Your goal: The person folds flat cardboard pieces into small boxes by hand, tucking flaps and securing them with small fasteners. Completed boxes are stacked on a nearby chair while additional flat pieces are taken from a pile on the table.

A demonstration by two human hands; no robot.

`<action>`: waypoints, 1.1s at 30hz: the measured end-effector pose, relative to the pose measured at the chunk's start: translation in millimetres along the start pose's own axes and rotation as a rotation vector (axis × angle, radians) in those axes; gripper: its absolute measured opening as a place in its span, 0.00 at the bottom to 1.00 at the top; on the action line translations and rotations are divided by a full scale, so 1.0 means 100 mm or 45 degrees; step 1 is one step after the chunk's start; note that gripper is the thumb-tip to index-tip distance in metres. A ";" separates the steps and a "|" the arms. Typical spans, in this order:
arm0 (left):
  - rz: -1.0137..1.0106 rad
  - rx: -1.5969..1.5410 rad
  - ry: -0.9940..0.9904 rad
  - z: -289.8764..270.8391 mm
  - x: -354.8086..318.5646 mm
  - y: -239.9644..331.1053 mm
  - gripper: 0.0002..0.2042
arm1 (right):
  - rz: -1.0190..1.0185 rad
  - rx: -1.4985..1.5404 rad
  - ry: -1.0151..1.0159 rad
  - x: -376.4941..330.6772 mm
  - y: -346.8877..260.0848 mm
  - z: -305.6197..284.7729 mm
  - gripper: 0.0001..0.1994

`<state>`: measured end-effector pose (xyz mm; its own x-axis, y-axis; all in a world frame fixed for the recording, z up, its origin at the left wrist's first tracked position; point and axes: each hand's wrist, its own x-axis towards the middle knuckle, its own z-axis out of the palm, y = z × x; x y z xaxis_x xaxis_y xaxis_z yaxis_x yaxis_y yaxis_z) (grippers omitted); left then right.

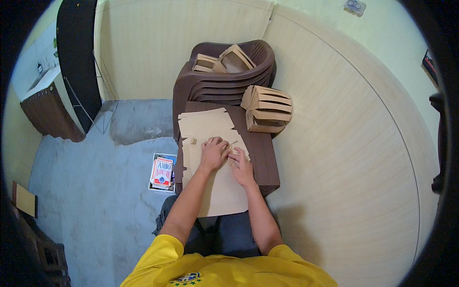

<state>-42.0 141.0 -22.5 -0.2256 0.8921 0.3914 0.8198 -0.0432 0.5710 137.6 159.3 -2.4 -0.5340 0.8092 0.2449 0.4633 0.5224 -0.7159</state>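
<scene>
A flat brown cardboard box blank (222, 195), with slots and flaps along its edges, lies over a dark brown table (262, 167) and reaches toward my lap. My left hand (214, 152) rests on the middle of the blank, its fingers bent against a small flap near the right edge. Close beside it, my right hand (242, 166) pinches that same right-edge flap, fingertips nearly touching the left hand's. A small side flap at the blank's left edge stands partly raised. My fingers hide some of the flap between them.
Stacked brown plastic chairs (217, 88) stand beyond the table, with folded cardboard boxes (205, 62) on the top seat. More nested boxes (270, 110) sit at the table's far right corner. A white bin (155, 184) of packets stands on the floor at left. A panelled wall (344, 143) borders the right.
</scene>
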 end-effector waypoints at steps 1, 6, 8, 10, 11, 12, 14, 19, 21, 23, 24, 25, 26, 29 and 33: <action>0.016 0.021 -0.013 -0.02 -0.01 0.01 0.13 | 0.027 0.085 0.024 -0.02 0.00 -0.07 0.34; 0.077 0.121 0.013 -0.09 -0.01 0.09 0.12 | 0.115 -0.326 -0.105 -0.34 -0.17 -0.16 0.39; 0.075 0.177 -0.031 -0.10 -0.03 0.09 0.11 | 0.062 -0.677 -0.125 -0.51 -0.29 -0.04 0.43; 0.086 0.173 -0.046 -0.11 -0.04 0.09 0.12 | 0.122 -0.786 -0.172 -0.40 -0.33 0.00 0.45; 0.100 0.161 -0.057 -0.10 -0.05 0.09 0.12 | 0.152 -0.825 -0.174 -0.33 -0.33 0.01 0.47; 0.088 0.186 -0.088 -0.10 -0.06 0.08 0.12 | 0.185 -0.851 -0.200 -0.23 -0.33 0.05 0.47; 0.100 0.210 -0.098 -0.08 -0.03 0.05 0.13 | 0.183 -0.907 -0.148 0.08 -0.31 0.12 0.47; 0.069 0.221 0.011 0.00 -0.02 0.06 0.13 | 0.098 -0.854 -0.144 0.26 -0.20 0.08 0.47; 0.036 0.212 0.025 0.00 -0.03 0.07 0.13 | 0.070 -0.863 -0.168 0.10 -0.24 0.06 0.48; 0.014 0.198 0.026 0.00 -0.04 0.10 0.13 | 0.071 -0.906 -0.191 -0.22 -0.29 -0.01 0.49; 0.026 0.204 0.035 0.00 -0.05 0.11 0.13 | 0.078 -0.895 -0.221 -0.39 -0.31 -0.03 0.50; 0.032 0.212 0.045 0.00 -0.06 0.11 0.13 | 0.077 -0.886 -0.233 -0.56 -0.32 -0.05 0.50; 0.039 0.222 0.054 0.00 -0.06 0.11 0.13 | 0.065 -0.866 -0.234 -0.64 -0.33 -0.06 0.51; 0.063 0.178 0.037 0.00 -0.06 0.08 0.13 | 0.084 -0.850 -0.175 -0.62 -0.29 -0.02 0.50; 0.062 0.189 -0.119 -0.06 -0.05 0.01 0.21 | 0.200 -0.747 -0.162 -0.09 -0.23 0.07 0.47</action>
<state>-43.1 133.5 -19.3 -0.1395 0.9287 0.3437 0.8990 -0.0268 0.4372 127.4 137.9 7.3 -0.4910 0.8691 0.0600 0.8357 0.4894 -0.2492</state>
